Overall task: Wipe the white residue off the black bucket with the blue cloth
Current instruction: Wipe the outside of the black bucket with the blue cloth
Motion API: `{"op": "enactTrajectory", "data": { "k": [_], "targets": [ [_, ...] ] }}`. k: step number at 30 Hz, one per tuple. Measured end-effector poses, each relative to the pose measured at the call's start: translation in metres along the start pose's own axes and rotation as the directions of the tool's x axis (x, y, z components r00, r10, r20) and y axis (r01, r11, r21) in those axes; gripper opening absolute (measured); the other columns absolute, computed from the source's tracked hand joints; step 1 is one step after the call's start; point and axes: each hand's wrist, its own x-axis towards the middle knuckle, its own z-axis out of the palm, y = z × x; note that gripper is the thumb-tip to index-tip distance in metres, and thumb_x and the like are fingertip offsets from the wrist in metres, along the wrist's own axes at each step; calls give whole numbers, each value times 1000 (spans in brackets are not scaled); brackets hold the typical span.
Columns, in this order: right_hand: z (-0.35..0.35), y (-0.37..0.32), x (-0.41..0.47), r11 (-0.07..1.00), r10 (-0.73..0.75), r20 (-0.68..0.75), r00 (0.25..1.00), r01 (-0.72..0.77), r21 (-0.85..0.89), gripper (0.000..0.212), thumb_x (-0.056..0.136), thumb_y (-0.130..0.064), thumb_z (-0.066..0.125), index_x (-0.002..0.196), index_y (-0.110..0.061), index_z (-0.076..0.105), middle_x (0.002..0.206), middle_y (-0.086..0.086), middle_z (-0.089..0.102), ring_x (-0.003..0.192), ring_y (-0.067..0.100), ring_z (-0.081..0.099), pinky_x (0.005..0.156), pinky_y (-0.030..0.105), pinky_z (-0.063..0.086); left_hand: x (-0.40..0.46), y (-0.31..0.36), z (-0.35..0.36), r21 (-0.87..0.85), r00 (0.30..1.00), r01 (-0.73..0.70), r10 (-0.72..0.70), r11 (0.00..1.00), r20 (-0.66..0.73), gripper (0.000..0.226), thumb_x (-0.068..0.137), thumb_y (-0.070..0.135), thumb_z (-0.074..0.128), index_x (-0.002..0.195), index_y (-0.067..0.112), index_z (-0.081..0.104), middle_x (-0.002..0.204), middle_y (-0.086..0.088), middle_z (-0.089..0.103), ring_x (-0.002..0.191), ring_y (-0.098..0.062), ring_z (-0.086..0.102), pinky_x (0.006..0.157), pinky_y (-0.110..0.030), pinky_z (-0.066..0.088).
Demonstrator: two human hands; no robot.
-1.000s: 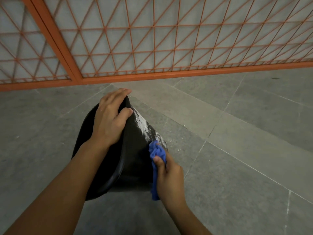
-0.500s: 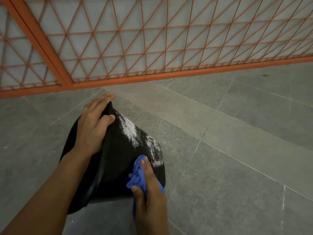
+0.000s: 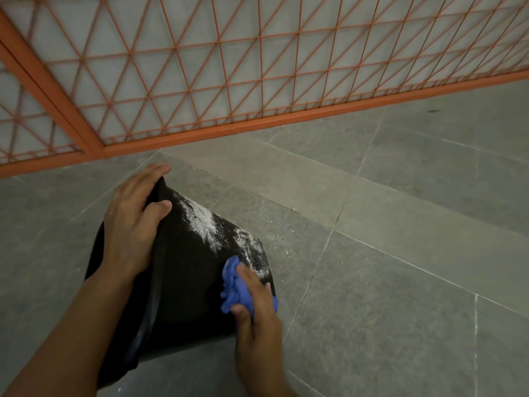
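The black bucket (image 3: 186, 282) lies tilted on its side on the grey floor, its base pointing away to the right. White residue (image 3: 207, 223) streaks its upper outer wall and the area near the base. My left hand (image 3: 131, 224) grips the bucket's rim, fingers over the edge and thumb on the outer wall. My right hand (image 3: 254, 310) holds the bunched blue cloth (image 3: 234, 285) and presses it against the bucket's wall just below the residue.
An orange metal lattice fence (image 3: 257, 67) with a thick bottom rail runs across the back. Grey stone floor tiles (image 3: 400, 253) stretch to the right, with white specks scattered beside the bucket's base.
The bucket has turned so more of the residue-streaked wall shows. My right hand with the cloth has shifted from the bucket's right edge onto its wall. The left hand keeps its hold on the rim.
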Motion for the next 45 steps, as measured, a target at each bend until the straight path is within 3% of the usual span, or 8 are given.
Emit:
{"op": "enactTrajectory", "data": {
  "k": [4, 6, 10, 15, 20, 26, 31, 45],
  "targets": [
    [-9, 1, 0, 996, 79, -7, 997, -79, 27, 48, 76, -65, 41, 120, -71, 23, 133, -38, 39, 129, -11, 31, 115, 38, 24, 1, 5, 5, 20, 1000, 1, -1, 1000, -1, 68, 67, 39, 39, 131, 18, 53, 139, -4, 50, 133, -23, 40, 112, -44, 28],
    [-9, -7, -3, 999, 36, 71, 997, -38, 33, 53, 77, -58, 43, 125, -65, 21, 137, -43, 27, 133, -11, 24, 116, 26, 20, 1, 7, 4, 14, 1000, -15, 15, 1000, 9, 67, 68, 39, 39, 130, 18, 53, 139, -3, 50, 132, -22, 40, 112, -44, 28],
    [-20, 11, 25, 986, 157, 25, 987, -158, 56, 43, 91, -25, 53, 129, -37, 39, 133, -26, 41, 130, 3, 39, 103, 3, 25, 1, 9, 5, 28, 1000, -17, 16, 999, 7, 67, 69, 39, 40, 130, 16, 53, 139, -5, 51, 132, -24, 41, 111, -46, 29],
    [-19, -4, 11, 981, 176, 86, 981, -182, 65, 38, 89, -24, 53, 115, -49, 42, 134, -20, 45, 125, -8, 40, 107, 12, 29, 1, 12, 6, 37, 999, -33, 32, 999, 27, 68, 68, 40, 38, 131, 18, 53, 139, -4, 50, 131, -24, 40, 110, -43, 29],
    [-26, 13, 36, 962, 271, 5, 963, -271, 47, 39, 92, -10, 52, 130, -18, 51, 129, -3, 57, 118, 5, 51, 89, -4, 31, 2, 12, 7, 61, 1000, -23, 23, 998, 12, 68, 68, 40, 39, 131, 16, 53, 139, -6, 51, 131, -25, 41, 111, -45, 29],
    [-24, 0, 21, 970, 244, 77, 967, -245, 8, 42, 91, -14, 53, 132, -21, 48, 130, -8, 54, 120, 3, 48, 102, 12, 35, 1, 8, 3, 19, 999, -35, 34, 999, 27, 68, 69, 39, 40, 131, 17, 52, 138, -5, 51, 131, -24, 41, 112, -44, 27],
    [-32, 14, 36, 941, 330, -39, 943, -332, -70, 35, 92, -12, 52, 127, -16, 54, 120, 2, 64, 107, 7, 56, 75, 0, 35, 2, 11, 5, 53, 999, -40, 39, 998, 20, 68, 69, 39, 40, 131, 15, 53, 138, -6, 51, 131, -24, 41, 111, -43, 28],
    [-34, 2, 34, 939, 257, 57, 965, -236, -250, 34, 95, -24, 47, 129, -18, 51, 111, 8, 67, 90, 10, 57, 62, 10, 33, 0, 8, 2, 44, 999, -50, 49, 998, 17, 66, 70, 39, 40, 131, 16, 53, 139, -5, 51, 131, -24, 41, 111, -47, 29]
  ]
}}
